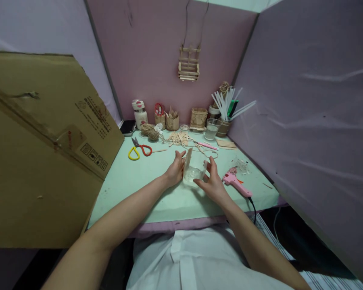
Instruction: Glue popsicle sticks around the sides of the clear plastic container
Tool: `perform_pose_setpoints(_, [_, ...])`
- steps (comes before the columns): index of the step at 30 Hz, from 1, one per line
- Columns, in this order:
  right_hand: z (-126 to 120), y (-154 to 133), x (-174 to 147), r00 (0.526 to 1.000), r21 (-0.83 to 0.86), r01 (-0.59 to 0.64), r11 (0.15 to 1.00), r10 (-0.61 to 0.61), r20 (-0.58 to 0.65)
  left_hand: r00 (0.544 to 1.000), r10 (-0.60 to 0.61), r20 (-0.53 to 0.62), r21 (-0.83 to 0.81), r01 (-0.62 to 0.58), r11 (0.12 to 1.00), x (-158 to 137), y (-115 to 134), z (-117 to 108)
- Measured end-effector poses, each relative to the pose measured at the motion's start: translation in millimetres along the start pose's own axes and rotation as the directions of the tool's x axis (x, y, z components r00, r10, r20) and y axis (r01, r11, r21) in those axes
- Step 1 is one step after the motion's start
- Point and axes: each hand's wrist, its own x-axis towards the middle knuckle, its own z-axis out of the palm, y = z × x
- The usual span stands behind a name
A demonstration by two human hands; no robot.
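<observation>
A clear plastic cup is held between my two hands over the near middle of the table. Flat wooden craft sticks stand upright against its left side. My left hand presses on the stick-covered side, its thumb and index finger pointing up past it. Around the right wall of the cup curves my right hand, thumb low in front and fingers at the rim. Right of that hand lies a pink hot glue gun, its black cord running off the table edge. Scissors with red and yellow handles rest beyond my left hand.
Behind are loose craft sticks, a twine ball, a pink pen and another clear cup. Glue sticks fill a holder at back right. A large cardboard box borders the left; a stick-built swing hangs above.
</observation>
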Motion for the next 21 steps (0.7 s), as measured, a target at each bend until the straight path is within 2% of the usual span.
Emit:
perform_pose_setpoints(4, [-1.1,3.1,0.8,0.999,0.044,-0.022,0.999,0.020,0.044,0.999,-0.035,-0.012,0.024,0.035,0.999,0.8,-1.7,-2.2])
perform_pose_setpoints(10, [-5.4,12.1,7.2,0.995,0.038,-0.056,0.998,0.053,0.079,0.993,-0.003,0.121,0.105,-0.010,0.994,4.2,-5.8,-6.8])
perform_pose_setpoints(17, [-17.8,18.6,22.3,0.984,-0.119,-0.093,0.989,0.110,0.138,0.999,0.050,-0.017,0.316,-0.042,0.948,14.9,4.6,-33.4])
perform_pose_setpoints(21, [-20.2,15.3,19.1,0.985,-0.152,-0.094,0.984,0.114,0.129,0.984,0.070,-0.166,0.351,-0.007,0.936,20.2,9.1,-44.8])
